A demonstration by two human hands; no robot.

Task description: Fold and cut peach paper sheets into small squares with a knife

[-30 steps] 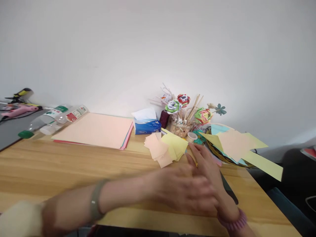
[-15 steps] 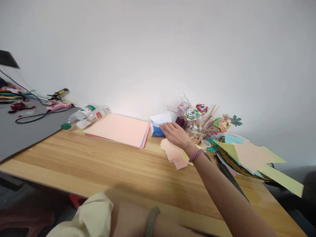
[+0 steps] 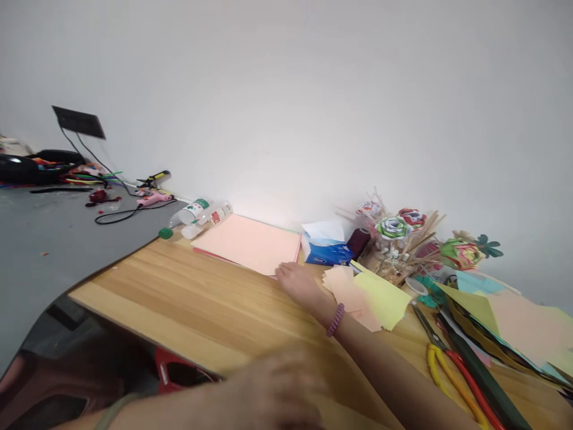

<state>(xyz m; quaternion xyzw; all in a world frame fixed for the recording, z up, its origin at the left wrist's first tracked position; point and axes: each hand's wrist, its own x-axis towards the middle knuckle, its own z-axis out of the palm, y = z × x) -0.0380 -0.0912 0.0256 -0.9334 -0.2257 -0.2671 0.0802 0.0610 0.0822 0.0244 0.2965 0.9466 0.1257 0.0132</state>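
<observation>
My right hand [image 3: 299, 285], with a purple coil band at its wrist, is at the front right corner of a stack of pink paper sheets [image 3: 250, 243]. Its fingers reach out flat over that corner, holding nothing that I can make out. Low in the view, my left hand [image 3: 277, 388] hovers near the table's front edge, smeared by motion, so its fingers cannot be read. A blue tissue pack [image 3: 329, 253] stands just behind my right hand. Small peach paper pieces [image 3: 349, 292] and a yellow sheet [image 3: 380, 295] lie to its right.
Scissors [image 3: 441, 352] with red and yellow handles lie on the right, beside piled coloured paper [image 3: 519, 322]. Paper flowers [image 3: 394, 228] and sticks stand at the back. Plastic bottles [image 3: 192, 212] lie left of the stack. A pink glue gun [image 3: 154, 199] rests on the grey table.
My right hand has left the tissue pack and come left and nearer, to the paper stack's corner. My left hand has come into view. The view has shifted, showing the scissors.
</observation>
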